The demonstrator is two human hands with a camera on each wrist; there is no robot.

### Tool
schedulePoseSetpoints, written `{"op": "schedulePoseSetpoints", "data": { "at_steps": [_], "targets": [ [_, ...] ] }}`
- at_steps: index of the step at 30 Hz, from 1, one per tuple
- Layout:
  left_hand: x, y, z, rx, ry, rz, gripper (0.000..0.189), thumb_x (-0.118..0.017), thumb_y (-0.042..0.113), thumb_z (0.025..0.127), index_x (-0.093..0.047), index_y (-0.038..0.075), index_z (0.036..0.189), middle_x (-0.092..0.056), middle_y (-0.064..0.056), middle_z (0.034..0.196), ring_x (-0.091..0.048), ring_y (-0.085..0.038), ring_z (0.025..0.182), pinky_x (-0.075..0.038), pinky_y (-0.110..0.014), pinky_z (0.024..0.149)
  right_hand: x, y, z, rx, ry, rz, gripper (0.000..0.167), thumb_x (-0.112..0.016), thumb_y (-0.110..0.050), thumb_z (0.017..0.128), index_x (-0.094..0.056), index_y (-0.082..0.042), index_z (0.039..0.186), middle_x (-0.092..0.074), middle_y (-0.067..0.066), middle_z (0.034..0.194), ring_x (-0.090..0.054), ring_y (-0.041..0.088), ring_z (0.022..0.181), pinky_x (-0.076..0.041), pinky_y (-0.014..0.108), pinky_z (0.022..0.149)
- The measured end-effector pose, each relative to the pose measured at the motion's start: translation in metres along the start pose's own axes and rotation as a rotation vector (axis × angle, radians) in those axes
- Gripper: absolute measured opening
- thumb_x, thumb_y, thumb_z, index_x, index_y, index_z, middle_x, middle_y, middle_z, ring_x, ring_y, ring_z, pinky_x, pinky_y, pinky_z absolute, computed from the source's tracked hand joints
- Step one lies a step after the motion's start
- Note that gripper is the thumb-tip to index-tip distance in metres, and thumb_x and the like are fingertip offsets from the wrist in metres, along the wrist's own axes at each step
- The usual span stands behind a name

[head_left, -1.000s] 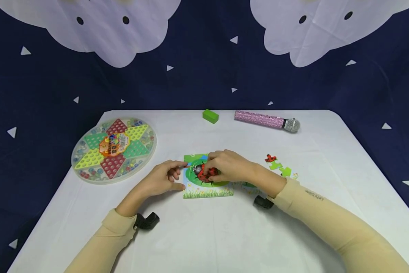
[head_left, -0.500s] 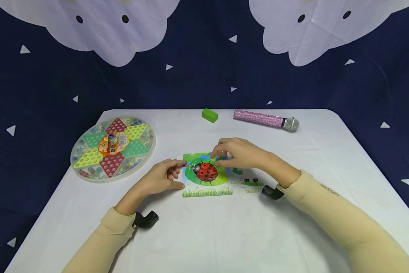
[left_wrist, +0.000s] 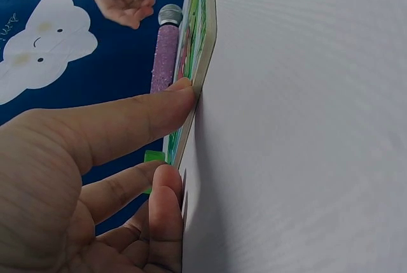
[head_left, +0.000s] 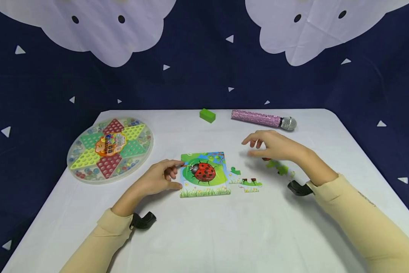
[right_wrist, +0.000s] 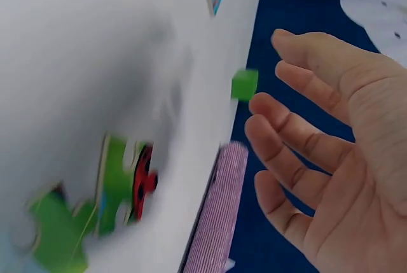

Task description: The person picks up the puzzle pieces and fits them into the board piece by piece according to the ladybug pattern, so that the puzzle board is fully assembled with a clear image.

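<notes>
The ladybug jigsaw puzzle (head_left: pixel 204 174) lies flat in the middle of the table. At its left edge, my left hand (head_left: pixel 160 176) touches the side with thumb and forefinger, the other fingers loosely bent; the left wrist view shows the thumb (left_wrist: pixel 146 119) against the board's rim. Over the right side of the table hovers my right hand (head_left: pixel 276 146), fingers spread and loosely bent, holding nothing. Beneath it are loose green and red puzzle pieces (head_left: pixel 282 169), partly covered by the hand and seen as a green-and-red piece (right_wrist: pixel 117 187) in the right wrist view.
More loose pieces (head_left: pixel 250 184) lie just right of the puzzle. At the back are a green block (head_left: pixel 207 115) and a pink glitter microphone (head_left: pixel 259 118). A round Chinese checkers board (head_left: pixel 110 149) with marbles sits at the left. A dark cloth hangs behind the table.
My right hand has left the puzzle and moved right and up over the loose pieces, uncovering the ladybug picture and the board's upper right corner. My left hand stays at the left edge.
</notes>
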State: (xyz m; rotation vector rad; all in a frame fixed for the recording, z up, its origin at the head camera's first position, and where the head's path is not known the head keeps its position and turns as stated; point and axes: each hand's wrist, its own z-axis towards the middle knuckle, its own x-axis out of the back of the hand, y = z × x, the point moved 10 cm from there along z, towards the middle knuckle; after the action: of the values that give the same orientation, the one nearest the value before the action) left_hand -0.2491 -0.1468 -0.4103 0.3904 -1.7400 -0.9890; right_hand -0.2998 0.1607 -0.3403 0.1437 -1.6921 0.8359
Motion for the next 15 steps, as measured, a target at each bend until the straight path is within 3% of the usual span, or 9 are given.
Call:
{"op": "schedulePoseSetpoints", "data": {
  "at_steps": [9, 15],
  "targets": [
    [0.000, 0.000, 0.000, 0.000, -0.001, -0.006, 0.074, -0.093, 0.010, 0.082, -0.062, 0.003, 0.148, -0.060, -0.009, 0.106, -0.055, -0.018, 0.088, -0.048, -0.024, 0.076, 0.001, 0.041, -0.025, -0.114, -0.020, -0.008, 0.049, -0.080, -0.029, 0.098, -0.069, -0.009, 0.140, -0.074, 0.010, 0.115, -0.071, 0.021, 0.101, -0.056, 0.044, 0.088],
    [0.001, 0.000, 0.000, 0.004, 0.000, -0.003, 0.073, -0.093, 0.009, 0.082, -0.063, 0.004, 0.148, -0.060, -0.009, 0.105, -0.055, -0.019, 0.087, -0.048, -0.024, 0.076, -0.005, 0.061, -0.038, -0.191, -0.041, -0.007, 0.056, -0.084, -0.035, 0.094, -0.068, -0.006, 0.139, -0.071, 0.004, 0.101, -0.060, 0.015, 0.083, -0.050, 0.037, 0.077]
  ]
}}
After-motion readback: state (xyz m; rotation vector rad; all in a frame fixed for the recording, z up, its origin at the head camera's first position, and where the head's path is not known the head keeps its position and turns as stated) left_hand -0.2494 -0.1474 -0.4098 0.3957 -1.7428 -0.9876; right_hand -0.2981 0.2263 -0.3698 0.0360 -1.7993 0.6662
